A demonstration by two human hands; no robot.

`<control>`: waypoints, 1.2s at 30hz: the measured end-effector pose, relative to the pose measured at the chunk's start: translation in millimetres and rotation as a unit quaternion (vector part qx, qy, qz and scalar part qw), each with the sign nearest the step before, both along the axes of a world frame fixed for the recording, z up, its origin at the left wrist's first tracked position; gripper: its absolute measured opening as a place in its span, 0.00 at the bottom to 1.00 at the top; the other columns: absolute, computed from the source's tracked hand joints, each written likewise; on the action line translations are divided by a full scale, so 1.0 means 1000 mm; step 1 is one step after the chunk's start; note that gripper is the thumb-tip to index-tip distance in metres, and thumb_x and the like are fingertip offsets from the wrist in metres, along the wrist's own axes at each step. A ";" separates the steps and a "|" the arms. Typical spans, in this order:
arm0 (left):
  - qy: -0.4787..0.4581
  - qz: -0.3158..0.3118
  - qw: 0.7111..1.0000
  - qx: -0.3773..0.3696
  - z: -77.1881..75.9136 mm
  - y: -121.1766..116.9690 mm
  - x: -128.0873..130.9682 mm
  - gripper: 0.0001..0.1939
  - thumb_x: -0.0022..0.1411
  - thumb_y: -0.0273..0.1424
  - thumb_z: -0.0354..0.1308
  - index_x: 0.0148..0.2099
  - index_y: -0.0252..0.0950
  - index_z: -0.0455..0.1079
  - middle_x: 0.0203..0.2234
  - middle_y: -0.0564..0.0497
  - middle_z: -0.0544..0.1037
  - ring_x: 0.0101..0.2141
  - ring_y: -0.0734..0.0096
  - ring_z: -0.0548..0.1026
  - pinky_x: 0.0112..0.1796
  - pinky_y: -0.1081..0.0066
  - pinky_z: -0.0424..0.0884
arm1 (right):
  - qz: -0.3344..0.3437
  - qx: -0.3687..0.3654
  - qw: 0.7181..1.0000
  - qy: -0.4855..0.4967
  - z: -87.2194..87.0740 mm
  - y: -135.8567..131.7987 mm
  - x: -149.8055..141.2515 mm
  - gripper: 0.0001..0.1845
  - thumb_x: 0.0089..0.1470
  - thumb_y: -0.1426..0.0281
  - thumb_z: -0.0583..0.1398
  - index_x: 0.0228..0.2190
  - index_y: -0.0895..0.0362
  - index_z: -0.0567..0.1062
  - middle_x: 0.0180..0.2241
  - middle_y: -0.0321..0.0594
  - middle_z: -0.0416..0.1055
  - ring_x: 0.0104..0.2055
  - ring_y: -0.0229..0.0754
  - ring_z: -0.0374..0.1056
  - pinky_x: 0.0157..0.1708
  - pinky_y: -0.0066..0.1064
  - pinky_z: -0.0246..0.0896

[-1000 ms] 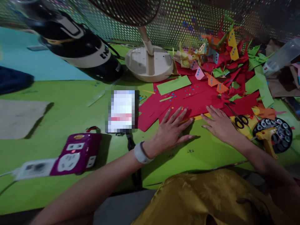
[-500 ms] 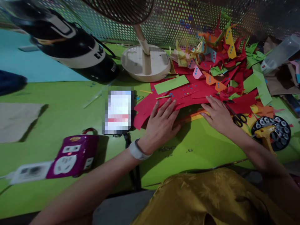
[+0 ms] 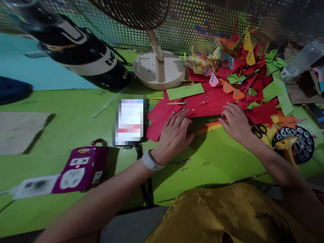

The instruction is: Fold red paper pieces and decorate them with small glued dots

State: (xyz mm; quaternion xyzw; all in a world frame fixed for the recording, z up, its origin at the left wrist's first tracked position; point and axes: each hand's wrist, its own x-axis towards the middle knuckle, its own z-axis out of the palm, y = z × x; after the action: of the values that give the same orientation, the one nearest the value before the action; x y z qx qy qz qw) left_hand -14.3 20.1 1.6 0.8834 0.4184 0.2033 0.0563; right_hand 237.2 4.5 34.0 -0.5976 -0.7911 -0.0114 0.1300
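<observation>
Large red paper lies across the green table in front of me, its near edge under both hands. My left hand, with a light band at the wrist, has its bent fingers on top of the red paper and the thumb on the near side of its edge. Farther right, my right hand curls over the same edge, thumb below the fingers. An orange and yellow paper strip lies between the hands, beneath the red paper's edge. A light green paper strip rests on the red paper.
Folded coloured paper shapes are heaped behind the red paper. Scissors and a yellow glue gun lie right. A fan and a black bottle stand behind. A phone and a purple power socket box are left.
The fingers of both hands have bent from nearly straight to curled at the red paper's near edge. At its left end, overlapping red layers now show apart.
</observation>
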 end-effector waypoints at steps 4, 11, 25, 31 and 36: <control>-0.017 -0.007 1.000 -0.011 -0.002 0.000 0.001 0.06 0.59 0.28 0.58 0.40 0.38 0.66 0.58 0.31 0.73 0.62 0.43 0.67 0.60 0.40 0.66 | -0.027 -0.010 0.999 0.023 -0.002 0.005 -0.001 0.05 0.61 0.71 0.57 0.38 0.56 0.73 0.45 0.52 0.75 0.53 0.55 0.67 0.56 0.47 0.62; -0.019 -0.017 1.000 -0.006 -0.002 0.000 0.002 0.06 0.64 0.30 0.56 0.32 0.39 0.65 0.52 0.33 0.77 0.59 0.44 0.71 0.58 0.43 0.68 | -0.026 -0.001 0.999 0.045 -0.019 0.011 -0.001 0.15 0.63 0.73 0.55 0.49 0.57 0.76 0.50 0.49 0.75 0.55 0.52 0.68 0.57 0.46 0.61; -0.038 0.004 0.999 0.002 -0.004 0.000 0.004 0.10 0.72 0.33 0.49 0.49 0.35 0.68 0.40 0.41 0.82 0.41 0.56 0.81 0.46 0.55 0.77 | -0.011 0.000 0.998 0.065 -0.028 0.015 0.007 0.13 0.65 0.66 0.57 0.36 0.53 0.82 0.39 0.42 0.81 0.44 0.48 0.73 0.48 0.38 0.64; -0.043 0.030 0.999 0.004 -0.003 0.005 0.001 0.13 0.74 0.35 0.46 0.51 0.36 0.68 0.40 0.40 0.82 0.40 0.58 0.82 0.41 0.61 0.78 | 0.005 -0.009 0.996 0.087 -0.024 0.015 0.007 0.20 0.67 0.58 0.55 0.35 0.55 0.83 0.39 0.43 0.81 0.42 0.44 0.75 0.46 0.36 0.64; -0.040 0.046 0.998 -0.007 0.000 0.010 -0.003 0.21 0.73 0.36 0.45 0.63 0.35 0.63 0.45 0.40 0.83 0.41 0.57 0.83 0.37 0.63 0.78 | -0.008 -0.014 0.998 0.062 -0.024 0.018 0.007 0.21 0.68 0.60 0.53 0.34 0.56 0.82 0.36 0.44 0.81 0.40 0.44 0.74 0.44 0.34 0.64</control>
State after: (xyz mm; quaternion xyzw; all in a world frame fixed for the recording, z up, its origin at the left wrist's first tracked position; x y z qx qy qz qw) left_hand -17.3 29.7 2.0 0.8541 0.4571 0.2379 0.0703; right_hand 244.5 22.2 10.1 -0.6055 -0.7766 0.0357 0.1699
